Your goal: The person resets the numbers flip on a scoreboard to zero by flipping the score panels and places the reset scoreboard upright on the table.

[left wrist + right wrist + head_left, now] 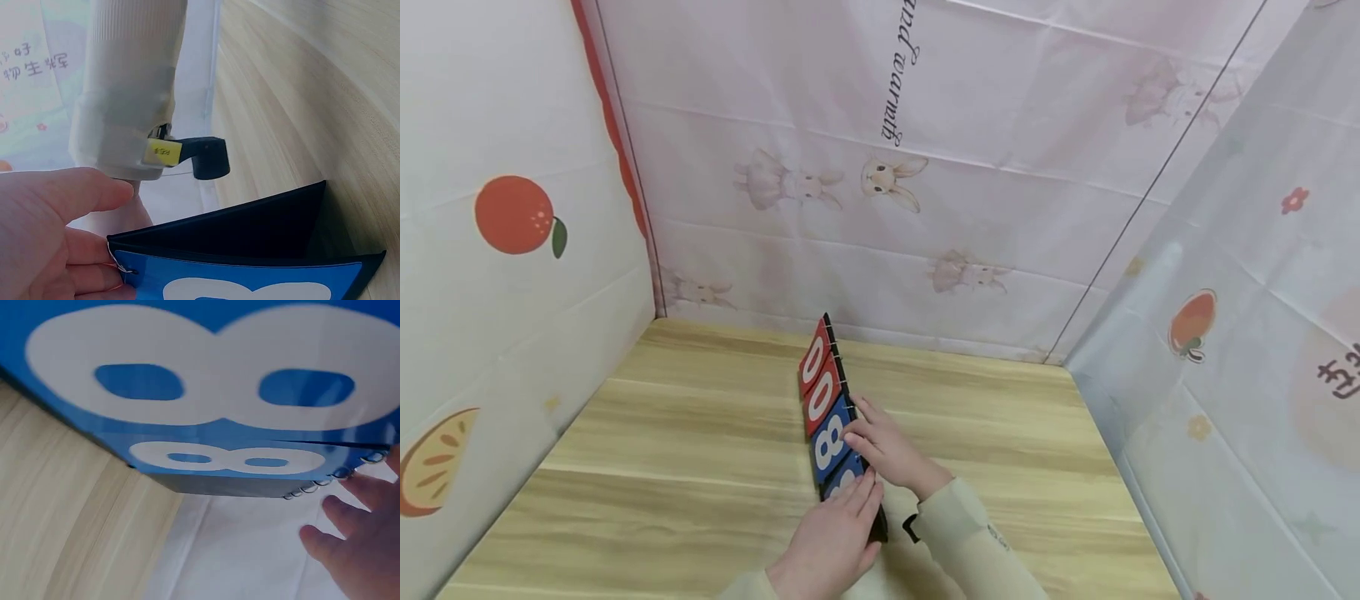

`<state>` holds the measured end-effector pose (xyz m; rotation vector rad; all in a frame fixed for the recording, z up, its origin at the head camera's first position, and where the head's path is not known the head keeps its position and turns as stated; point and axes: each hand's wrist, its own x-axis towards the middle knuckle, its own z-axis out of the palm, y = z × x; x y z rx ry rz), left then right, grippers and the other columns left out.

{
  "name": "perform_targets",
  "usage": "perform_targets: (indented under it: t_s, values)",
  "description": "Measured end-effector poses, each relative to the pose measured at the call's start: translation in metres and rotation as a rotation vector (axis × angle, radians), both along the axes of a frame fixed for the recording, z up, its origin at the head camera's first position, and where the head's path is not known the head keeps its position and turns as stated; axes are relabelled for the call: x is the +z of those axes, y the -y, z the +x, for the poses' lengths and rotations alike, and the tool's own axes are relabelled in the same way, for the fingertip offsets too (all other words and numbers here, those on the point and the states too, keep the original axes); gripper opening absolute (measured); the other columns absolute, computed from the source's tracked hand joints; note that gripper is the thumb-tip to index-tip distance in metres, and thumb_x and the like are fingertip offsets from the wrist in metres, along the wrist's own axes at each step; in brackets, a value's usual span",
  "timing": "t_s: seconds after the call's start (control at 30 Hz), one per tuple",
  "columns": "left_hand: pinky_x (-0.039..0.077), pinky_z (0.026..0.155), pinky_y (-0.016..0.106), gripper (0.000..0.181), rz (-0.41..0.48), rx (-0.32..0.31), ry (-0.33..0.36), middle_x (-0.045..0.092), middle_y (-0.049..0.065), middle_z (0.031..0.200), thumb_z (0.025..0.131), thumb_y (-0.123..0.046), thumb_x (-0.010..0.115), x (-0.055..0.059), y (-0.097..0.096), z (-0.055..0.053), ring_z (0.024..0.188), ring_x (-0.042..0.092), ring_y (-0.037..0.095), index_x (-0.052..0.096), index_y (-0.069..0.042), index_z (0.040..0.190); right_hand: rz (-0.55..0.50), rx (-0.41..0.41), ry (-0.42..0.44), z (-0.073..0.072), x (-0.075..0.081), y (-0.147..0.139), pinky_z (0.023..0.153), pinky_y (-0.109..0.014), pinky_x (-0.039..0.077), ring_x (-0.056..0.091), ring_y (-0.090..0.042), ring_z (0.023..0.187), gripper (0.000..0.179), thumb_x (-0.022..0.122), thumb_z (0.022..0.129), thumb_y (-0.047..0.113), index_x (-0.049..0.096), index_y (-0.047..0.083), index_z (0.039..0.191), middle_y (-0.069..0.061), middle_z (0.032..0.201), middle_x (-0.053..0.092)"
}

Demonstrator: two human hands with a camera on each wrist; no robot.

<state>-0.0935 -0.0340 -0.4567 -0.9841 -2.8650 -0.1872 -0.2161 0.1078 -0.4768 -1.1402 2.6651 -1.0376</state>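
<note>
The flip scoreboard (830,433) stands on the desk (1000,450) before you, its hollow black frame (250,225) carrying two red 0 cards (814,354) and two blue 8 cards (219,434). Your left hand (831,533) lies fairly straight-fingered across its near end; your right hand (891,448) touches the top edge (838,358) farther along, fingers loosely extended.

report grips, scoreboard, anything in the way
Left grip, right grip at scoreboard top edge. Scoreboard standing on table. Left grip partly hiding nearest blue digit, head view.
</note>
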Motion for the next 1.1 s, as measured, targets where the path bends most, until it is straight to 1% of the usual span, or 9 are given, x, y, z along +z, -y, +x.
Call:
perform_targets:
  t_s: [0.1, 0.2, 0.33, 0.43, 0.6, 0.7, 0.9, 1.03, 1.1]
  values:
    - [0.040, 0.096, 0.036, 0.062, 0.015, 0.005, 0.002, 0.046, 0.017, 0.137, 0.085, -0.041, 0.063, 0.001, 0.001, 0.000, 0.122, 0.048, 0.027, 0.052, 0.000, 0.130, -0.140, 0.003, 0.194, -0.004, -0.004, 0.000, 0.106, -0.054, 0.018, 0.014, -0.027, 0.139, 0.059, 0.018, 0.101, 0.046, 0.053, 0.009, 0.131, -0.005, 0.154, 0.018]
    - [0.040, 0.097, 0.036, 0.062, 0.023, 0.012, 0.008, 0.045, 0.017, 0.138, 0.085, -0.041, 0.063, 0.001, 0.000, 0.000, 0.122, 0.048, 0.029, 0.053, 0.000, 0.130, -0.331, -0.082, 0.453, -0.007, -0.021, -0.004, 0.106, -0.051, 0.022, 0.024, -0.025, 0.137, 0.058, 0.019, 0.101, 0.048, 0.034, 0.014, 0.145, -0.002, 0.152, 0.024]
    - [0.040, 0.097, 0.036, 0.063, 0.013, 0.021, 0.023, 0.043, 0.017, 0.139, 0.086, -0.042, 0.062, 0.001, 0.000, 0.000, 0.123, 0.047, 0.028, 0.052, 0.000, 0.131, -0.341, -0.234, 0.670, -0.006, -0.051, -0.008, 0.105, -0.049, 0.026, 0.031, -0.026, 0.134, 0.064, 0.026, 0.097, 0.055, 0.026, 0.016, 0.148, -0.004, 0.148, 0.032]
    - [0.040, 0.097, 0.035, 0.063, 0.009, 0.019, 0.030, 0.043, 0.016, 0.140, 0.086, -0.042, 0.062, 0.001, 0.000, 0.000, 0.123, 0.047, 0.027, 0.051, -0.001, 0.132, -0.332, -0.202, 0.754, -0.003, -0.065, -0.009, 0.102, -0.049, 0.031, 0.042, -0.030, 0.125, 0.066, 0.023, 0.097, 0.055, 0.036, 0.011, 0.143, -0.011, 0.138, 0.045]
    - [0.039, 0.097, 0.036, 0.062, 0.007, 0.013, 0.050, 0.043, 0.016, 0.140, 0.087, -0.042, 0.061, 0.002, 0.000, 0.000, 0.124, 0.046, 0.026, 0.050, -0.002, 0.133, -0.415, -0.090, 0.844, -0.002, -0.070, -0.008, 0.090, -0.036, 0.042, 0.061, -0.024, 0.096, 0.066, 0.018, 0.097, 0.057, 0.051, 0.010, 0.129, -0.010, 0.107, 0.064]
    - [0.039, 0.098, 0.036, 0.062, 0.009, 0.011, 0.061, 0.042, 0.016, 0.141, 0.087, -0.042, 0.061, 0.002, 0.000, 0.000, 0.124, 0.045, 0.026, 0.050, -0.001, 0.133, -0.398, -0.074, 0.842, 0.000, -0.067, -0.008, 0.091, -0.035, 0.041, 0.060, -0.019, 0.097, 0.065, 0.016, 0.096, 0.058, 0.048, 0.015, 0.134, -0.007, 0.109, 0.063]
    - [0.040, 0.097, 0.037, 0.062, 0.022, 0.005, 0.043, 0.043, 0.017, 0.140, 0.086, -0.041, 0.062, -0.001, 0.000, -0.002, 0.124, 0.046, 0.027, 0.051, 0.000, 0.132, -0.379, -0.071, 0.808, 0.001, -0.064, -0.006, 0.100, -0.045, 0.030, 0.052, -0.019, 0.110, 0.057, 0.013, 0.097, 0.057, 0.032, 0.030, 0.144, -0.003, 0.120, 0.056]
    - [0.040, 0.097, 0.038, 0.063, 0.023, -0.001, 0.045, 0.043, 0.017, 0.140, 0.086, -0.041, 0.062, 0.000, 0.000, -0.002, 0.124, 0.046, 0.027, 0.050, 0.000, 0.132, -0.373, -0.095, 0.807, 0.003, -0.063, -0.006, 0.103, -0.049, 0.024, 0.048, -0.019, 0.112, 0.059, 0.014, 0.096, 0.058, 0.030, 0.028, 0.145, -0.004, 0.121, 0.054]
    - [0.039, 0.098, 0.037, 0.063, 0.020, -0.002, 0.050, 0.043, 0.017, 0.140, 0.086, -0.041, 0.062, 0.001, 0.000, -0.001, 0.124, 0.046, 0.027, 0.050, 0.000, 0.132, -0.388, -0.115, 0.809, 0.004, -0.061, -0.006, 0.103, -0.048, 0.026, 0.050, -0.020, 0.111, 0.061, 0.017, 0.097, 0.056, 0.029, 0.022, 0.146, -0.007, 0.122, 0.053]
